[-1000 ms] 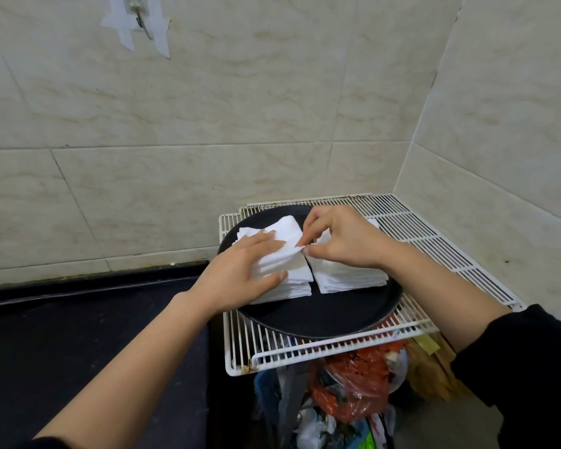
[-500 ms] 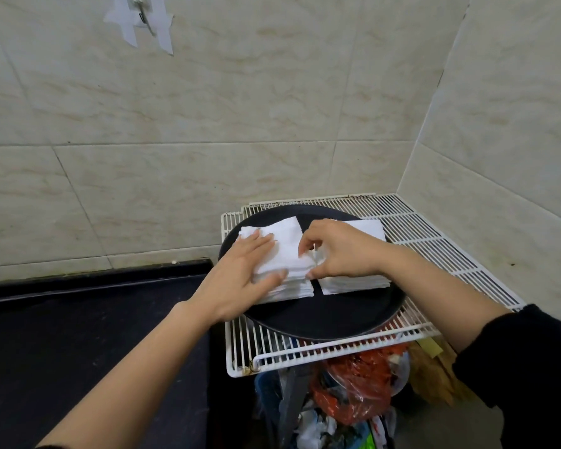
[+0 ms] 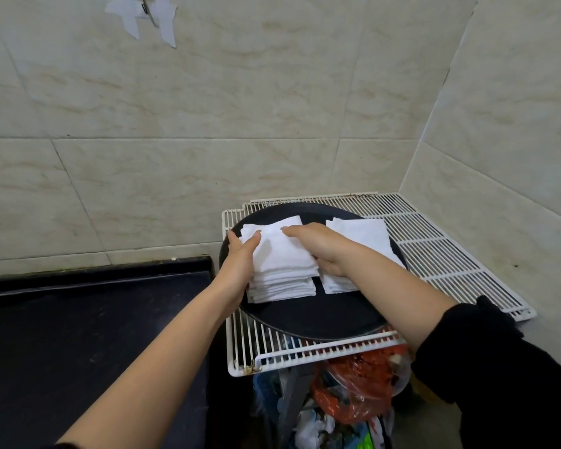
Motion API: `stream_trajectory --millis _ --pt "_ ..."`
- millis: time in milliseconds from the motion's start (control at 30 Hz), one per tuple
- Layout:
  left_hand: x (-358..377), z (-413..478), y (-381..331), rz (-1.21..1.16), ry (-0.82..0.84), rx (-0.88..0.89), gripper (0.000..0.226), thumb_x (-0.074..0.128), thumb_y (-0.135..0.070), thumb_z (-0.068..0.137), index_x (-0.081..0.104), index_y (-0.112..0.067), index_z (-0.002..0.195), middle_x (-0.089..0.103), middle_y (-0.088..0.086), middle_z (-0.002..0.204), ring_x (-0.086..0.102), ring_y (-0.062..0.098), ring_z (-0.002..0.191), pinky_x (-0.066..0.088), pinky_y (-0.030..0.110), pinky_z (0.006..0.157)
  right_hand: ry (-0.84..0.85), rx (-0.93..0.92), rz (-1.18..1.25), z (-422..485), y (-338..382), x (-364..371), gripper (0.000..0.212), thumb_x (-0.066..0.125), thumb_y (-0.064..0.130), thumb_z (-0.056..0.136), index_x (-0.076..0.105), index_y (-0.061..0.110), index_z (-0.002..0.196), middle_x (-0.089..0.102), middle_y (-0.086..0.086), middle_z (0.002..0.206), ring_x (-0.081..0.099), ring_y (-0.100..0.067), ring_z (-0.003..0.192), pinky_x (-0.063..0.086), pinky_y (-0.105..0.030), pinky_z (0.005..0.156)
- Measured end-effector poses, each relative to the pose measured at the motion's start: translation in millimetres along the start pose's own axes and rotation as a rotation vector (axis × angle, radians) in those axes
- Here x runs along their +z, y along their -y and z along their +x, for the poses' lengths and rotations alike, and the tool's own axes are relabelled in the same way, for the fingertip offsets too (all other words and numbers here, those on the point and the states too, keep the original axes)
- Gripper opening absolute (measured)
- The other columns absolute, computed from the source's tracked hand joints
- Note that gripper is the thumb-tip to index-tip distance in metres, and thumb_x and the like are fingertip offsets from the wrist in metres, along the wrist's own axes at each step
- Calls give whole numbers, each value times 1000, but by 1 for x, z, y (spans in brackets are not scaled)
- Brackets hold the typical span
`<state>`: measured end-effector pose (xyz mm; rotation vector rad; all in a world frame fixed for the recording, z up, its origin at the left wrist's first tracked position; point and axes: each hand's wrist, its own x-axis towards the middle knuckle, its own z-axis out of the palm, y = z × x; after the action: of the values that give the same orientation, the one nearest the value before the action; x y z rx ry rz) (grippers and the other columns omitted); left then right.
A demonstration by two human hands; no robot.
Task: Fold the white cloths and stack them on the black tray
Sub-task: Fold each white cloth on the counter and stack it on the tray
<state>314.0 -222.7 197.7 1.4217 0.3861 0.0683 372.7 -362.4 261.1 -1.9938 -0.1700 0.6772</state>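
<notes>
A round black tray (image 3: 321, 319) rests on a white wire rack and carries two stacks of folded white cloths. The left stack (image 3: 282, 267) is taller than the right stack (image 3: 363, 234), with a narrow gap between them. My left hand (image 3: 240, 257) clasps the left stack's left edge, thumb outside and fingers on top. On the same stack's right edge my right hand (image 3: 318, 244) has its fingers flat on the top cloth and its thumb down in the gap. My right forearm covers part of the right stack.
The wire rack (image 3: 450, 254) fills the tiled corner and reaches past the tray to the right. A black counter (image 3: 78, 335) lies at the left. Under the rack's front edge sit red and coloured plastic bags (image 3: 353, 390). Tiled walls stand close behind and at the right.
My right hand has let go of its pinch on the top cloth's corner and now lies along the left stack's right edge. My left hand slid from the stack's top to its left edge.
</notes>
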Motion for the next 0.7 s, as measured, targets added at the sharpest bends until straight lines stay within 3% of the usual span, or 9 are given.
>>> stream_trajectory --millis 133,200,267,333,400,500,567,600,700 --pt "-2 3 4 -116 49 -83 95 54 -63 75 4 -39 152 24 -7 158 32 22 141 28 47 116 90 86 231 -3 -7 -2 78 64 52 70 45 21 140 46 -4 145 44 -30 132 34 -52 109" --pt "-4 7 4 -154 71 -95 96 57 -62 71 10 -39 152 33 -4 154 39 21 137 31 48 114 96 98 255 -5 -8 -5 73 62 50 77 44 16 139 53 -7 133 52 -32 121 44 -45 93" --pt "-5 9 4 -168 80 -107 95 57 -59 71 14 -36 152 42 -3 148 43 18 132 32 48 114 105 93 258 -4 -13 -9 59 54 46 89 45 14 137 57 -11 119 57 -34 104 43 -42 77" --pt "-6 9 5 -171 96 -110 95 59 -58 71 15 -34 152 37 -2 152 42 20 135 32 46 114 130 107 256 -4 -17 -11 61 54 47 89 42 15 139 53 -13 131 55 -37 114 42 -49 81" --pt "-9 9 6 -182 92 -106 97 60 -56 70 16 -32 152 32 -1 156 39 21 138 32 44 114 118 83 244 -5 -13 -14 52 51 43 94 45 15 137 56 -13 127 55 -36 113 44 -51 85" --pt "-9 8 2 -131 42 -77 92 57 -48 74 12 -33 153 36 1 153 43 24 134 36 46 112 -39 11 186 -5 0 -19 56 53 41 95 40 13 141 50 -5 133 49 -31 121 39 -48 96" --pt "-7 6 -1 -52 -2 -39 85 55 -41 84 5 -36 153 37 -2 151 47 25 130 39 45 110 -128 -71 -16 -3 8 -15 49 50 39 96 38 13 136 50 -1 125 51 -27 117 38 -40 94" --pt "-5 4 -2 -22 -9 -21 82 53 -37 90 0 -36 153 37 -4 150 47 25 129 38 45 110 -184 -108 -123 -1 10 -11 56 47 38 98 32 10 144 48 -1 127 48 -27 123 37 -37 97" --pt "-4 2 -1 49 6 43 77 48 -27 94 -2 -39 151 36 -6 151 47 23 130 37 44 111 -243 -209 -317 7 14 6 56 33 36 103 26 7 150 33 -7 155 31 -26 142 27 -35 111"
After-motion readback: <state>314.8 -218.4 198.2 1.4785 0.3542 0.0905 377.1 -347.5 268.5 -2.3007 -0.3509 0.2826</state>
